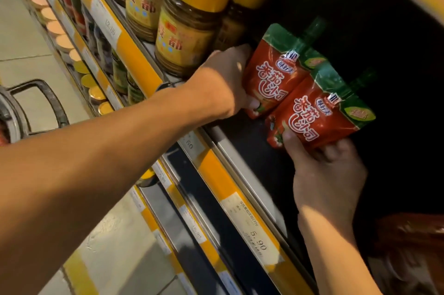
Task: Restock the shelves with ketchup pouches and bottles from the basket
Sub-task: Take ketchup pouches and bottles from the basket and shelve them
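Note:
Two red ketchup pouches with green tops and spouts stand side by side in the dark shelf bay. My left hand (225, 80) grips the left pouch (276, 71) by its lower left edge. Beside it, my right hand (324, 172) holds the right pouch (317, 114) from below, thumb on its front corner. Both pouches lean slightly, spouts pointing up and right. The shelf (242, 162) has a yellow price rail along its front. At the left edge, part of the grey basket (28, 107) with its handle shows on the floor.
Jars with gold lids (189, 27) stand on the same shelf just left of the pouches. Lower shelves with yellow price strips (254, 234) run diagonally below. More red packaging (413, 234) lies at the lower right. Rows of small jars (57, 30) fill shelves at the left.

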The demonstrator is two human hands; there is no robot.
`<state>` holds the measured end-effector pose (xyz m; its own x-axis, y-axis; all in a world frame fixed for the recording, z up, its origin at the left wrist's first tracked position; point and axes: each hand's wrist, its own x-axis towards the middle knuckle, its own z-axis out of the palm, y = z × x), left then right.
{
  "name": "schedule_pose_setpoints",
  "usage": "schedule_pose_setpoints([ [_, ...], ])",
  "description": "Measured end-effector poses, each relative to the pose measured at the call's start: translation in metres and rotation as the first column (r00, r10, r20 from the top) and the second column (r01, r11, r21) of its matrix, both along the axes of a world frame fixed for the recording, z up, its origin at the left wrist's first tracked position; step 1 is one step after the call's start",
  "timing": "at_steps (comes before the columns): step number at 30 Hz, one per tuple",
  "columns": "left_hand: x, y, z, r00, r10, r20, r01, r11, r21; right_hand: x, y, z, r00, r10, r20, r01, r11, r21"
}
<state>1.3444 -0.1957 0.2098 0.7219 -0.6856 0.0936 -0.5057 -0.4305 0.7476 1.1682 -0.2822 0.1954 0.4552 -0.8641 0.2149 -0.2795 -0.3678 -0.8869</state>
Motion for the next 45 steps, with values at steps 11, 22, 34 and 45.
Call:
schedule_pose_setpoints([
  [11,0.017,-0.046,-0.01,0.994,-0.049,-0.096,0.033,0.986,-0.163,0.021,-0.033,-0.01,0.99,-0.078,0.118,0.072,0.996,0.054],
  [22,0.025,-0.062,-0.02,0.994,-0.067,-0.092,0.047,0.977,-0.21,0.034,-0.049,-0.008,0.983,-0.167,0.073,0.169,0.985,-0.028],
  [34,-0.031,-0.017,0.003,0.99,0.137,0.037,-0.133,0.987,-0.094,0.009,0.003,0.009,0.955,-0.26,0.144,0.266,0.964,-0.022],
  [45,-0.111,0.156,0.046,0.965,0.256,-0.049,-0.255,0.967,0.026,-0.052,0.12,0.055,0.959,0.152,-0.24,-0.141,0.988,0.063],
])
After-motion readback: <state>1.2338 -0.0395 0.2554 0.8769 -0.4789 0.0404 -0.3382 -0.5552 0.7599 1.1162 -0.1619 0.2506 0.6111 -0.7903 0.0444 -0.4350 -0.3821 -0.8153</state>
